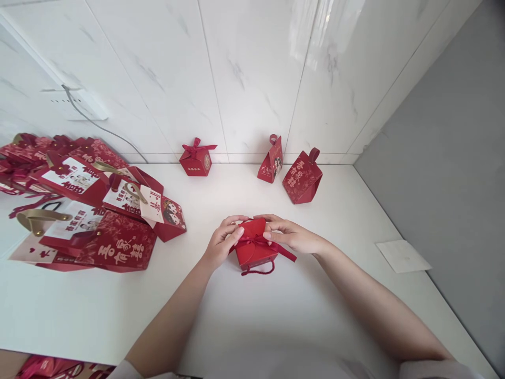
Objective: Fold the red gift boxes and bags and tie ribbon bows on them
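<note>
A small red gift box [256, 258] rests on the white table in front of me, a red ribbon [287, 253] tied in a bow over its top. A dark red cord handle [260, 272] hangs from its near side. My left hand [225, 239] grips the box's left side, thumb on the top near the bow and fingers around the far edge. On the right, my right hand [290, 234] holds the box at its upper right corner, fingertips bent against the lid and ribbon. Parts of the fingers behind the box are hidden.
Behind stand a ribboned red box [197, 164], a triangular red box [271, 164] and a larger red box [302, 178] near the tiled wall. Many red gift boxes [126, 245] pile up at left. A white paper [403, 256] lies at right; a cable [98, 126] hangs from a socket.
</note>
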Tool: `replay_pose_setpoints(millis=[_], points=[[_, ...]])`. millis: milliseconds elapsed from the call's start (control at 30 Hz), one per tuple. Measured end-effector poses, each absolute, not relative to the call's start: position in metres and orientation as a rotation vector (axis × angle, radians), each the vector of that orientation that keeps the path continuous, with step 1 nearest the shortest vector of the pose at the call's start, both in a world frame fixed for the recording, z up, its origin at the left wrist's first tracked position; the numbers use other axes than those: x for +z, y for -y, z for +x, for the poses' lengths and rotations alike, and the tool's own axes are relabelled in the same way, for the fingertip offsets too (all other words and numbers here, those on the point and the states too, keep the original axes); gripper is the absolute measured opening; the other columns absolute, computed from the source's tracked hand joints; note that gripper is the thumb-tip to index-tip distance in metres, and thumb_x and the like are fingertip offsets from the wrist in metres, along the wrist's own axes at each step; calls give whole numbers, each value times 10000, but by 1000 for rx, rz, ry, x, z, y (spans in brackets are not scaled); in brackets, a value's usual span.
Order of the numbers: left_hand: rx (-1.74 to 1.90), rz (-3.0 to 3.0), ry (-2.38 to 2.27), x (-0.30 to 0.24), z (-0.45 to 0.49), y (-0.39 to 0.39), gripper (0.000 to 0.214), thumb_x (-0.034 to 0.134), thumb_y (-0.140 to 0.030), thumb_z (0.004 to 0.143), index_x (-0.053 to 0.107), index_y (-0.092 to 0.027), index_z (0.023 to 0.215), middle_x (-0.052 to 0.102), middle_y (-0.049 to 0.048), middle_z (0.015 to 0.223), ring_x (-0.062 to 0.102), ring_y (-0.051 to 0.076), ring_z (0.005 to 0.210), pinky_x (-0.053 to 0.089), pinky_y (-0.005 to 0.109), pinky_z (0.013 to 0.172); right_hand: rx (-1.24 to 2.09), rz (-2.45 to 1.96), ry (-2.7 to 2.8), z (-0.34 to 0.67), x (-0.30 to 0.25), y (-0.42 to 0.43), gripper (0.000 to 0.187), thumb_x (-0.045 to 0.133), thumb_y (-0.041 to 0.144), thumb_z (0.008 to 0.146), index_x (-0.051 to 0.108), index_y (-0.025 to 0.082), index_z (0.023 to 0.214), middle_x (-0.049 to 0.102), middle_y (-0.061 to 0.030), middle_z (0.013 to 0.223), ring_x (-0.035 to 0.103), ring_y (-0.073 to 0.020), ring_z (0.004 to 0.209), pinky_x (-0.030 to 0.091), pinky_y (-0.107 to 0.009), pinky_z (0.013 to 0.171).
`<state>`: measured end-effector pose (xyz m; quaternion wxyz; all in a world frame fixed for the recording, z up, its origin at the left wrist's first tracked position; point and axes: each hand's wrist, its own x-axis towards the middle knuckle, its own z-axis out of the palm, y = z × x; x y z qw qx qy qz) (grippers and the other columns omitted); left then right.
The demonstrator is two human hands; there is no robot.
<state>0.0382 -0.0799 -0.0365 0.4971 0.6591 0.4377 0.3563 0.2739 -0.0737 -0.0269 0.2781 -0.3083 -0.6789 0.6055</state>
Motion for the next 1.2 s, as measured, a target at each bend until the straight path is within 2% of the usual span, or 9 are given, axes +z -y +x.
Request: replay_pose_setpoints(millis=[100, 200, 333, 533, 733, 1000, 1100, 1200], points=[[897, 1778, -1067, -39, 37, 79, 373, 447, -383, 924, 621, -187, 657, 557, 80, 1248, 486, 218, 1202, 321, 393, 1098, 1617, -815, 1827, 275, -28, 74, 338, 518, 484, 915, 652, 193, 807, 420, -55, 1393, 448, -227, 1268, 290, -405, 1115], [931, 1884, -1070, -40, 35, 79, 326, 451, -359, 928, 674, -192, 758, 551, 90, 1236, 482, 211, 1190, 338, 385, 1083, 1624, -799, 1834, 276, -28, 73, 345, 512, 482, 919, 654, 188, 806, 424, -57, 1379, 442, -221, 1269, 294, -392, 1110], [967, 1964, -1069, -42, 32, 79, 326, 481, -330, 920, 630, -177, 673, 551, 92, 1220, 498, 206, 1152, 364, 374, 1058, 1656, -797, 1832, 277, -26, 73, 350, 509, 478, 923, 655, 183, 804, 420, -54, 1363, 424, -212, 1279, 286, -371, 1113], [932, 2053, -1050, -38, 28, 78, 307, 480, -286, 920, 630, -177, 676, 537, 83, 1238, 489, 209, 1176, 374, 370, 1051, 1711, -839, 1824, 279, -24, 73, 338, 522, 471, 920, 626, 183, 777, 419, -50, 1328, 377, -207, 1303, 282, -355, 1111], [937, 2271, -1106, -28, 29, 80, 315, 477, -238, 908, 606, -174, 627, 563, 74, 1215, 485, 220, 1178, 389, 392, 1027, 1760, -821, 1798, 282, -25, 71, 343, 519, 473, 921, 598, 177, 766, 411, -50, 1314, 404, -198, 1266, 299, -350, 1094], [1024, 2794, -1140, -24, 23, 82, 165, 597, -181, 810, 601, -201, 646, 654, 24, 1120, 529, 239, 1111, 351, 447, 1008, 1765, -794, 1789, 283, -26, 71, 283, 524, 428, 930, 625, 190, 815, 417, -43, 1311, 405, -194, 1256, 295, -352, 1088], [1034, 2722, -1142, -25, 22, 82, 181, 590, -183, 821, 592, -196, 641, 645, 30, 1115, 518, 234, 1112, 353, 439, 1003, 1772, -784, 1807, 283, -25, 71, 284, 519, 428, 933, 636, 195, 821, 427, -39, 1305, 398, -194, 1261, 298, -349, 1085], [988, 2440, -1137, -28, 22, 79, 290, 531, -212, 873, 569, -176, 587, 600, 55, 1147, 487, 221, 1138, 371, 406, 994, 1794, -764, 1795, 284, -26, 70, 261, 525, 421, 932, 655, 205, 860, 413, -34, 1326, 389, -194, 1268, 304, -349, 1083]])
